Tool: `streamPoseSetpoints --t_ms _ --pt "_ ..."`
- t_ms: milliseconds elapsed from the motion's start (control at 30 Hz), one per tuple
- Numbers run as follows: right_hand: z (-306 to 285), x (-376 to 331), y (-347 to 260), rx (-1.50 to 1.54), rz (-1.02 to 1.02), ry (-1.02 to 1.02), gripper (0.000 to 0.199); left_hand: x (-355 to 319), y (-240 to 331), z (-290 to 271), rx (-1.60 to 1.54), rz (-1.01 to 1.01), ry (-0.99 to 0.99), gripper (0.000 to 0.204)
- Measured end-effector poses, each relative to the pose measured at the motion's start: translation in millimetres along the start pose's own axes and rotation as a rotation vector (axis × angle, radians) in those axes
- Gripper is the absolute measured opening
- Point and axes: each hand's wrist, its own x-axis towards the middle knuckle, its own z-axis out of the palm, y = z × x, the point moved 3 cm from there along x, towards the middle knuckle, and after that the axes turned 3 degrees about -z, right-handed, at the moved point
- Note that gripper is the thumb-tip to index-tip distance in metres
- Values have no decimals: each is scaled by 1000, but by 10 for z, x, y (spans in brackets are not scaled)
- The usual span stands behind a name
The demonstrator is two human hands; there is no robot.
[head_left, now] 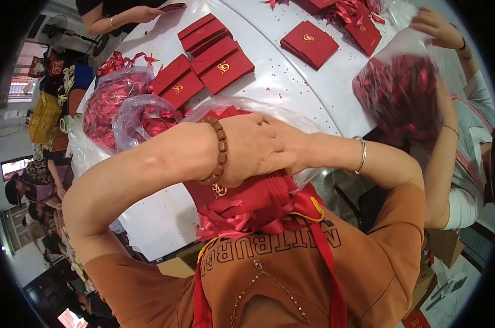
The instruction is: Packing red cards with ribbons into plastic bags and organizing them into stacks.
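Observation:
In front of my chest is a thick bundle of red paper gift bags (pixel 242 199), with gold emblems and red satin ribbons bunched at the near end. My left hand (pixel 245 147), below a brown bead bracelet, lies over the bundle with its fingers bent. Coming from the other side, my right hand (pixel 292 146), with a silver bangle at the wrist, overlaps the left on the same bundle. Both hands hug the bags toward my body, and some fingertips are hidden. Beyond my hands, a clear plastic bag (pixel 283 116) spreads around more red bags.
On the white table (pixel 269 87) lie flat red stacks (pixel 223 65) and another red stack (pixel 309 45). A clear sack of red ribboned bags (pixel 116 104) sits left. At right a person holds a filled plastic sack (pixel 395 95); another person's hand (pixel 143 14) is far left.

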Motion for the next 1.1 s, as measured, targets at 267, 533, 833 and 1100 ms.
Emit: streamPoseSetpoints --t_ms 267,533,833,1100 --pt "-46 38 -11 100 351 -199 48 -41 -23 -50 -141 81 2 39" --pt "-68 135 -67 86 391 -190 44 -124 -61 -53 86 -95 97 58" --pt "35 36 -103 -98 342 -334 60 -120 -238 -51 32 -486 -240 97" --pt "-187 16 -138 338 311 -242 46 -163 -289 -20 -41 -338 -120 88"
